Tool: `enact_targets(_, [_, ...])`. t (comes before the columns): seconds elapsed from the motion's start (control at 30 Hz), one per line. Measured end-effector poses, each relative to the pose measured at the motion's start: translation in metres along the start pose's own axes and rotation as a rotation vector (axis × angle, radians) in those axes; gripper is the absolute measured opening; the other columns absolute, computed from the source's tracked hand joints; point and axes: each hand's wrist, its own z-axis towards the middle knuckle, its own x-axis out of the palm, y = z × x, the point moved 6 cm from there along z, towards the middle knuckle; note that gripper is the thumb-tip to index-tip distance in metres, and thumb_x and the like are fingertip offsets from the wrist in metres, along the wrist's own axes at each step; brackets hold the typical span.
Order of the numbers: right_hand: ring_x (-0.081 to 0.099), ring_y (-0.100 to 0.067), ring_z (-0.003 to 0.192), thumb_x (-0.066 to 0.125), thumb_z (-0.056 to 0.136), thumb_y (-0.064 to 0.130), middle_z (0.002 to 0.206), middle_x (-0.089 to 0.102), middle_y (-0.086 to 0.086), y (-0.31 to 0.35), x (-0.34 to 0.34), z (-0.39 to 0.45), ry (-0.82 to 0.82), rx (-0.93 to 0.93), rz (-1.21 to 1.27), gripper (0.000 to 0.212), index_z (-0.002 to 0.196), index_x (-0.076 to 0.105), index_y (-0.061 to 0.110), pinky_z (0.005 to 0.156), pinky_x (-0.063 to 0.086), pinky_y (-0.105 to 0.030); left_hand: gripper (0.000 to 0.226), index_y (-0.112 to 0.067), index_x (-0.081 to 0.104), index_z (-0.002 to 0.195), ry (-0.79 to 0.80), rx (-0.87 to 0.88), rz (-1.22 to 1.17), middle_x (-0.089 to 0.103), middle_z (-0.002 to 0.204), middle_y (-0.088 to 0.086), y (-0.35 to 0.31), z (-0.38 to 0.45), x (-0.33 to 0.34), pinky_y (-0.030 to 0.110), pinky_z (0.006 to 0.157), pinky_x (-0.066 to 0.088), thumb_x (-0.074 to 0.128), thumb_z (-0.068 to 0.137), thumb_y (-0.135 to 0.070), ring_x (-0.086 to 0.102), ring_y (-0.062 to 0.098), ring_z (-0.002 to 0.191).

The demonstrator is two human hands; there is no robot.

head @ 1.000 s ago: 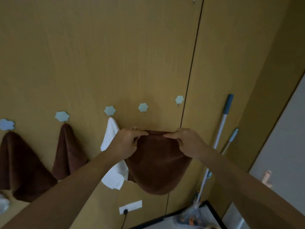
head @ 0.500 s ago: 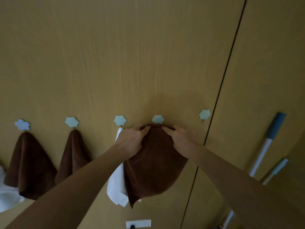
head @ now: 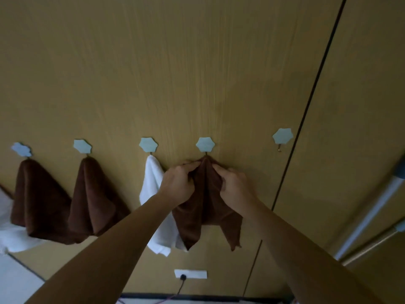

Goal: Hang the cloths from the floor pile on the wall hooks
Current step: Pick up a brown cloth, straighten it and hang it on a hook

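Head view: left hand (head: 178,186) and right hand (head: 235,187) each pinch the gathered top of a dark brown fleece cloth (head: 206,211), one on either side, fingers curled into the fabric. Cloth peak sits at the fourth pale blue hexagonal wall hook (head: 205,145) on the tan wood-grain wall (head: 175,73). White towel (head: 153,183) hangs just left. Fifth pale blue hook (head: 282,136) bare.

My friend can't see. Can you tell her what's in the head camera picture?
Two hands, left and right, pinch a brown cloth at its top, right under the fourth hook on a wooden wall. To the left hang a white cloth and two more brown ones; the hook to the right is bare.
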Motion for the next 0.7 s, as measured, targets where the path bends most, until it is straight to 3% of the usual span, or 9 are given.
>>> enact_targets(0.07, [0.063,-0.029,0.103,0.048,0.096,0.004,0.114,0.068,-0.014,0.004,0.002,-0.003,-0.056,-0.010,0.091,0.056,0.147,0.047,0.027,0.081,0.034,-0.013,0.058,-0.025,0.064,0.133,0.006,-0.111,-0.197,0.070,0.123,-0.004,0.003,-0.004,0.007,0.029,0.102,0.050,0.047,0.081,-0.007,0.064,0.015,0.114])
enact_targets(0.13, [0.065,-0.025,0.101,0.047,0.096,0.005,0.114,0.071,-0.008,0.003,0.006,-0.003,-0.088,0.018,0.200,0.054,0.143,0.052,0.030,0.080,0.038,-0.013,0.055,-0.024,0.066,0.131,0.019,-0.190,-0.356,0.071,0.119,-0.007,0.002,-0.006,0.012,0.017,0.099,0.048,0.051,0.086,0.005,0.064,0.004,0.111])
enact_targets(0.23, [0.066,-0.018,0.104,0.050,0.095,0.010,0.116,0.072,0.003,-0.005,0.016,0.000,-0.070,0.068,0.358,0.053,0.139,0.054,0.039,0.090,0.052,-0.028,0.051,-0.024,0.070,0.125,0.007,-0.261,-0.483,0.075,0.110,-0.007,0.005,-0.010,0.015,0.019,0.092,0.052,0.053,0.088,0.007,0.067,0.000,0.102])
enact_targets(0.3, [0.066,-0.015,0.102,0.053,0.095,0.014,0.113,0.072,0.006,-0.011,0.023,0.000,-0.057,0.081,0.420,0.051,0.137,0.055,0.042,0.088,0.055,-0.036,0.046,-0.026,0.073,0.118,-0.004,-0.295,-0.525,0.076,0.106,-0.009,0.008,-0.013,0.018,0.024,0.090,0.055,0.057,0.088,0.005,0.069,0.002,0.100])
enact_targets(0.4, [0.063,-0.017,0.098,0.057,0.093,0.021,0.106,0.067,0.003,-0.018,0.024,-0.003,-0.124,0.079,0.364,0.045,0.133,0.060,0.042,0.086,0.054,-0.037,0.034,-0.026,0.075,0.110,-0.024,-0.322,-0.490,0.076,0.103,-0.011,0.013,-0.018,0.026,0.030,0.090,0.058,0.061,0.090,-0.002,0.070,0.004,0.098])
enact_targets(0.53, [0.053,-0.020,0.100,0.063,0.092,0.024,0.106,0.053,0.003,-0.026,0.022,-0.009,-0.241,0.081,0.224,0.031,0.121,0.070,0.032,0.085,0.047,-0.033,0.016,-0.028,0.078,0.092,-0.020,-0.385,-0.346,0.076,0.088,-0.011,0.020,-0.028,0.037,0.033,0.078,0.058,0.063,0.096,-0.022,0.070,0.008,0.083])
enact_targets(0.63, [0.050,-0.027,0.102,0.068,0.087,0.026,0.107,0.057,-0.002,-0.032,0.027,-0.016,-0.359,0.099,0.083,0.016,0.100,0.077,0.024,0.084,0.046,-0.039,0.033,-0.026,0.074,0.075,0.028,-0.424,-0.238,0.072,0.078,-0.008,0.022,-0.036,0.046,0.028,0.072,0.050,0.057,0.099,-0.039,0.066,0.013,0.081])
enact_targets(0.7, [0.052,-0.030,0.100,0.067,0.086,0.028,0.103,0.061,-0.003,-0.041,0.038,-0.023,-0.390,0.157,0.020,0.013,0.086,0.078,0.021,0.082,0.044,-0.041,0.043,-0.017,0.077,0.081,0.061,-0.468,-0.178,0.073,0.083,-0.005,0.022,-0.042,0.054,0.024,0.071,0.045,0.052,0.100,-0.046,0.062,0.008,0.077])
